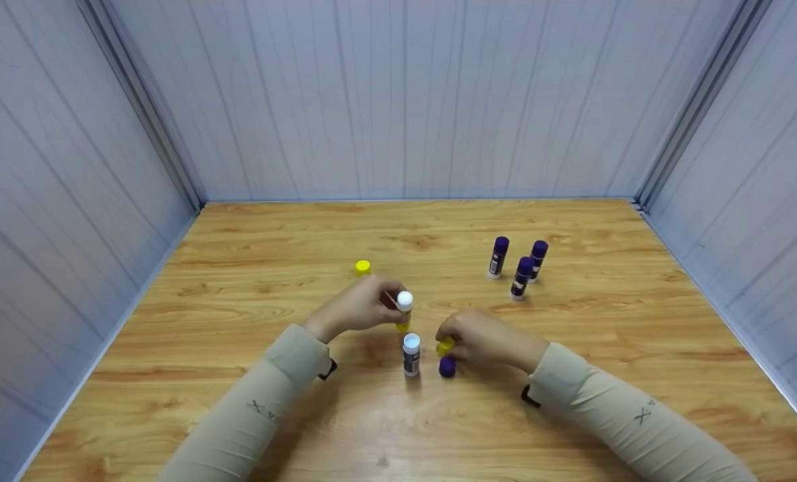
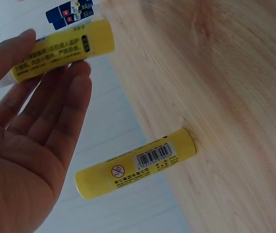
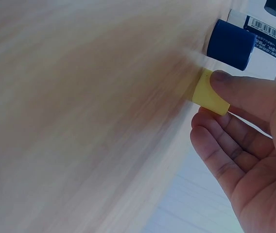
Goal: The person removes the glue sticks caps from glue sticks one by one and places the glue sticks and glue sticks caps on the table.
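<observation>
My left hand (image 1: pixel 361 306) pinches a yellow glue stick (image 2: pixel 62 51) between thumb and fingers, its uncapped white end upward. Low at the table, a yellow cap (image 3: pixel 209 94) is held between the thumb and fingers of my right hand (image 1: pixel 492 340). Right beside that cap stands a dark blue cap (image 1: pixel 447 367). An uncapped blue glue stick (image 1: pixel 411 356) with a white top stands upright between the two hands. Behind my left hand is another yellow glue stick (image 2: pixel 135 162), capped and upright; the head view shows mostly its top.
Three capped dark blue glue sticks (image 1: pixel 498 258) stand close together at the back right of the wooden table (image 1: pixel 271 234). Pale panel walls (image 1: pixel 398 100) enclose the table at the back and on both sides.
</observation>
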Demonstrator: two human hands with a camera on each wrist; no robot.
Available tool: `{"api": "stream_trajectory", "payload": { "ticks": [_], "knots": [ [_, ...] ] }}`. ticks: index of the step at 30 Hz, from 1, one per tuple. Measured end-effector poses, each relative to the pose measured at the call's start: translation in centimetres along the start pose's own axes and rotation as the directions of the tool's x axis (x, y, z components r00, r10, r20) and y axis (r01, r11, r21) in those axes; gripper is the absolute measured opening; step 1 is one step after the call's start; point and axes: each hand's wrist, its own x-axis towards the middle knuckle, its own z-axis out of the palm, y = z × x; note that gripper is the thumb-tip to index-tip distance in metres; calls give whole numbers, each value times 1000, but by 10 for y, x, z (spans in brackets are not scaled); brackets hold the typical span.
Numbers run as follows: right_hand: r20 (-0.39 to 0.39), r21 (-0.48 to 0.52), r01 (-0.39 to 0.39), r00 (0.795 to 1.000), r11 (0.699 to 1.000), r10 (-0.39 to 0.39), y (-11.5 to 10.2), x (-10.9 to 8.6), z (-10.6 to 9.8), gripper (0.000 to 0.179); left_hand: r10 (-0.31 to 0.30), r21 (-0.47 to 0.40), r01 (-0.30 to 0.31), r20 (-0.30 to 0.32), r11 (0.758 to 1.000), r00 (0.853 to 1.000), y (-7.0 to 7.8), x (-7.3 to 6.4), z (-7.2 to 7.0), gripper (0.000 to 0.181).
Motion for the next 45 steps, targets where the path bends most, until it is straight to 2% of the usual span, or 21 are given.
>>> {"api": "stream_trajectory", "payload": {
  "ticks": [3,7,12,20,26,35,40,43,45],
  "knots": [
    [-13,-12,43,999,999,-44,1,0,-1,17,19,-15,-19,57,1000,998,-3,0,2,21],
    [-22,-26,87,996,996,-87,2,0,-2,18,35,-34,-31,99,999,994,-6,0,4,18],
    [-16,-20,77,997,997,-77,1,0,-2,18,50,-25,-47,135,999,990,-7,1,5,15],
    [5,15,-6,1000,1000,6,-1,-1,-2,19,57,-14,-55,175,998,983,-10,5,7,17],
    [7,26,-17,1000,1000,17,-2,-1,-3,18,53,1,-54,196,999,979,-11,8,8,21],
    [-1,14,4,1000,1000,-4,-1,0,-1,13,81,-1,-83,203,997,976,-9,5,8,36],
    [-3,17,-14,1000,1000,14,-2,0,-1,12,62,34,-70,199,997,978,-4,3,2,52],
    [0,14,-22,1000,1000,22,-3,0,-1,14,68,47,-76,151,996,986,1,2,-1,53],
    [4,11,-33,999,999,33,-3,0,-1,15,103,57,-107,81,993,991,4,2,-4,50]
  ]
}}
